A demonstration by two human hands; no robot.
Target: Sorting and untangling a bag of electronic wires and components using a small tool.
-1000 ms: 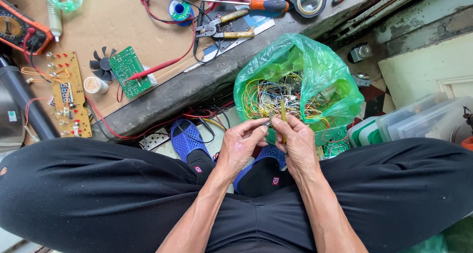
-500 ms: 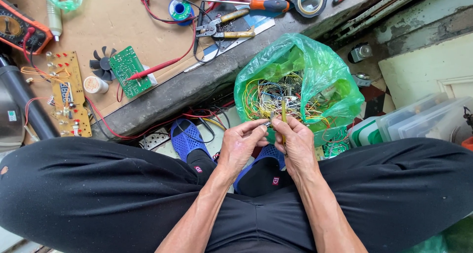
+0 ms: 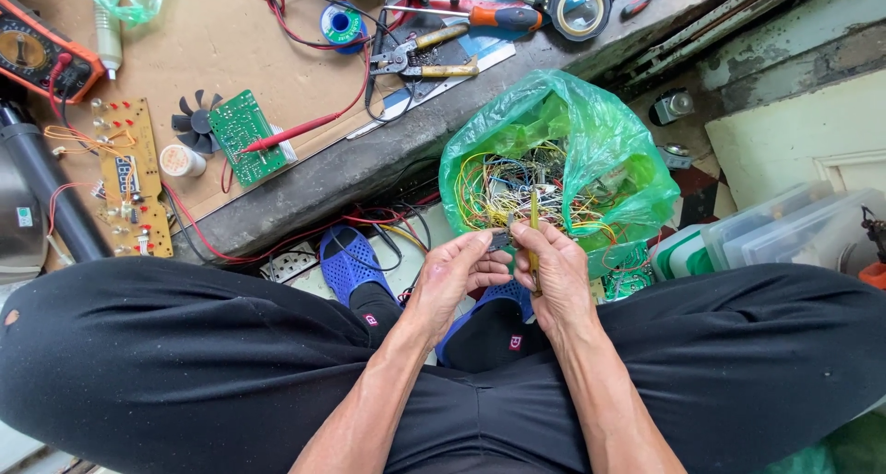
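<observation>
A: Looking at centre frame, the left hand (image 3: 454,276) pinches a small dark component (image 3: 501,241) at its fingertips, and the right hand (image 3: 552,271) is closed around a thin yellow-handled tool (image 3: 533,225) held upright, its lower end touching that component. Both sit just in front of the open green plastic bag of tangled coloured wires (image 3: 554,160).

B: What could go wrong?

A: I'd judge the component is tiny and barely gripped; a slip of the tool could flick it down between the blue perforated slippers (image 3: 349,264) or into the wires, where it would be hard to find.

B: And around them?

A: At upper left, a green circuit board (image 3: 242,134) with a red probe (image 3: 286,133) lies on brown cardboard (image 3: 212,49); pliers (image 3: 426,60) and an orange-handled screwdriver (image 3: 489,15) lie at the top. Clear plastic boxes (image 3: 784,229) stand at right. The bag's loose wires crowd closest to the hands.
</observation>
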